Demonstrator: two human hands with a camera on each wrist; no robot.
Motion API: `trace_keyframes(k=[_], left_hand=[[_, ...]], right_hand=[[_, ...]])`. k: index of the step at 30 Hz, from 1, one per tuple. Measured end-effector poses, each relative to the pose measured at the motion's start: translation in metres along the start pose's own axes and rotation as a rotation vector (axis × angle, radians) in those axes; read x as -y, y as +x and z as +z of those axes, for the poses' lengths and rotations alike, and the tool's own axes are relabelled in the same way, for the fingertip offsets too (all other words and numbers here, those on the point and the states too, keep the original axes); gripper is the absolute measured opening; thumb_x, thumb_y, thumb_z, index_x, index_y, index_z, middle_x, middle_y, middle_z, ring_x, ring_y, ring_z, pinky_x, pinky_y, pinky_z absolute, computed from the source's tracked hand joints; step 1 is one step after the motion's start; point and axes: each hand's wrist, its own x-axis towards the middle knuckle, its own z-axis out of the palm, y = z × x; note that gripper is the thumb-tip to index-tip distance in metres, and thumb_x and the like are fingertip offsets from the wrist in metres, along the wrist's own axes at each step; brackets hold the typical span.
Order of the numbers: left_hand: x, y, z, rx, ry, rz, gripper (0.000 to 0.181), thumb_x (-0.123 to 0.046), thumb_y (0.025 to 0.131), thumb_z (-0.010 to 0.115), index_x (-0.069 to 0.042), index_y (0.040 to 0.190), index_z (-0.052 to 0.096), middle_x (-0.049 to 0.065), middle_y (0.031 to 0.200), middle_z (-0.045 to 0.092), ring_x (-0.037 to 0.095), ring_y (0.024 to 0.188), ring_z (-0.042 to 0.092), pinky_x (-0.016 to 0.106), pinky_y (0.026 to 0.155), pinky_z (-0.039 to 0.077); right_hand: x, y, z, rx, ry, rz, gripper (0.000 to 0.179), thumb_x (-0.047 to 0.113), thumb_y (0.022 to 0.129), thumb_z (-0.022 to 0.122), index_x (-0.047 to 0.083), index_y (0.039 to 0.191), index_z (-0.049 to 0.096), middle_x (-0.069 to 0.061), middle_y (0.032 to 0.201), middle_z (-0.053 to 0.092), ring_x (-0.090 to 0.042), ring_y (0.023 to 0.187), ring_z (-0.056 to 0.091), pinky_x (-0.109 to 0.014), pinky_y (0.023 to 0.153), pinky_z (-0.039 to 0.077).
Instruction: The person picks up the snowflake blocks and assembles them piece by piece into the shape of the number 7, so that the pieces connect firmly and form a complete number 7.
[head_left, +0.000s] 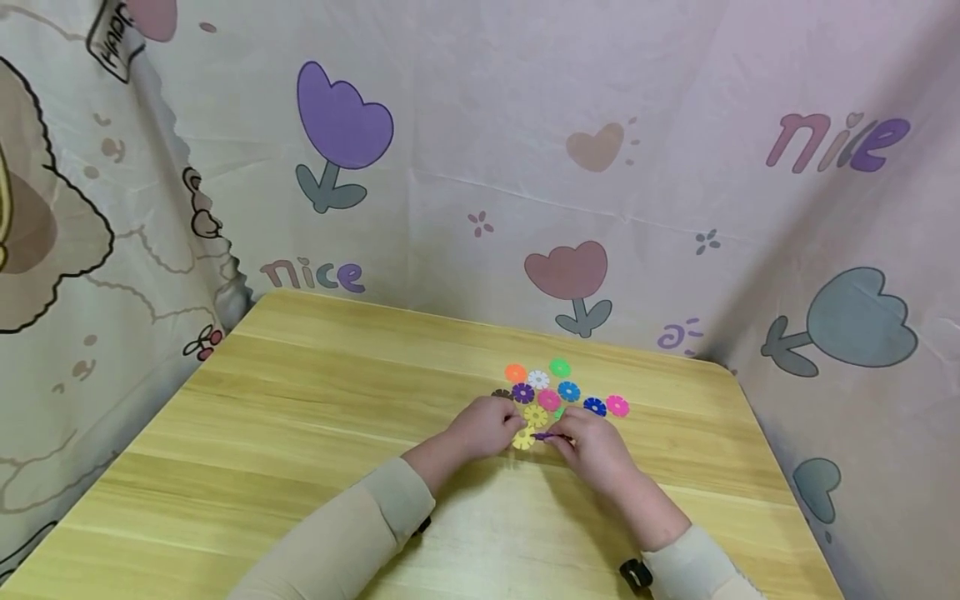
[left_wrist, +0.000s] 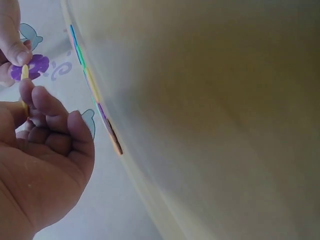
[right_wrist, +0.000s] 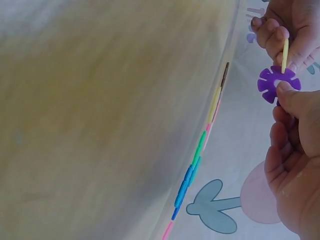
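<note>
My left hand (head_left: 483,427) pinches a yellow notched plastic disc (head_left: 522,438) between thumb and forefinger. From the other side, my right hand (head_left: 597,448) pinches a purple notched disc (right_wrist: 268,86) by its rim. The two discs meet at right angles, the yellow one edge-on against the purple rim in the right wrist view; how deep their slots engage I cannot tell. Both are held above the table. In the left wrist view the purple disc (left_wrist: 39,66) lies behind the yellow edge (left_wrist: 25,72), and fingers partly cover both.
Several loose notched discs lie flat on the wooden table (head_left: 300,400) just beyond the hands, among them an orange (head_left: 515,372), a white (head_left: 538,379), a dark blue (head_left: 595,407) and a pink one (head_left: 618,406). A patterned curtain (head_left: 465,167) hangs behind the table.
</note>
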Motion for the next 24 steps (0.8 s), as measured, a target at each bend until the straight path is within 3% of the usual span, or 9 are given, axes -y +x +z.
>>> trace_keyframes(k=[10,17,24], left_hand=[[-0.0027,0.0030,0.0013,-0.014,-0.071,-0.007,0.042,-0.023,0.109,0.062,-0.016,0.069,0.048,-0.004,0.063,0.050,0.011,0.061,0.064,0.025,0.053,0.039],[-0.0024,0.0025,0.0005,-0.013,-0.144,-0.034,0.041,-0.022,0.108,0.063,-0.015,0.069,0.052,-0.003,0.064,0.053,0.023,0.067,0.071,0.025,0.050,0.038],[-0.0007,-0.0019,0.0009,-0.032,-0.153,-0.049,0.040,-0.022,0.107,0.065,-0.015,0.070,0.052,-0.003,0.066,0.053,0.022,0.067,0.070,0.025,0.051,0.039]], right_hand=[[-0.0028,-0.0012,-0.0019,-0.036,0.010,-0.013,0.018,-0.003,0.078,0.090,0.010,0.084,0.079,0.007,0.079,0.062,-0.008,0.071,0.057,-0.025,0.065,0.054],[-0.0007,-0.0005,-0.0038,-0.057,0.020,-0.032,0.020,-0.006,0.077,0.091,0.009,0.083,0.078,0.006,0.078,0.061,-0.007,0.070,0.055,-0.024,0.063,0.053],[0.0021,0.0002,-0.0007,-0.057,0.033,-0.043,0.020,-0.006,0.077,0.090,0.009,0.083,0.078,0.006,0.079,0.061,-0.007,0.070,0.057,-0.024,0.064,0.054]])
